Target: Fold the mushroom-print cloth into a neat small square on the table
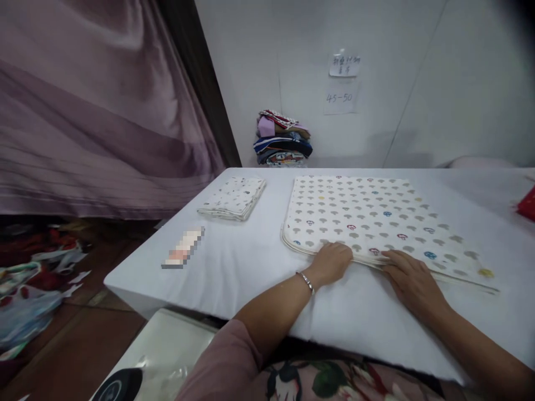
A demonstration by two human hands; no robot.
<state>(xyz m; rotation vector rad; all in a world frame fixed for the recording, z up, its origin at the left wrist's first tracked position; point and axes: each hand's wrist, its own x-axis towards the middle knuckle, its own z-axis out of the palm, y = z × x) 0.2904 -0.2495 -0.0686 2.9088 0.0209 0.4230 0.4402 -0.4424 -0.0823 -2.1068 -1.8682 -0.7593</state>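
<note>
A white cloth with a mushroom print (359, 211) lies folded in layers on the white-covered table (251, 267). Its left corners are rounded. My left hand (333, 263), with a silver bracelet at the wrist, has its fingers curled at the cloth's near edge. Farther right along that same edge is my right hand (412, 278), fingers over the top layer and thumb side low against the edge. Both hands appear closed on the edge; their fingertips are partly hidden. A smaller folded white cloth with a tiny print (234, 197) rests at the back left.
A blurred-out flat item (184, 249) lies near the table's left edge. Folded clothes (283, 139) are stacked by the back wall, below paper notes (343, 97). A pink curtain (104, 111) hangs left, above plastic bags (29, 312). Something red (527, 203) shows far right.
</note>
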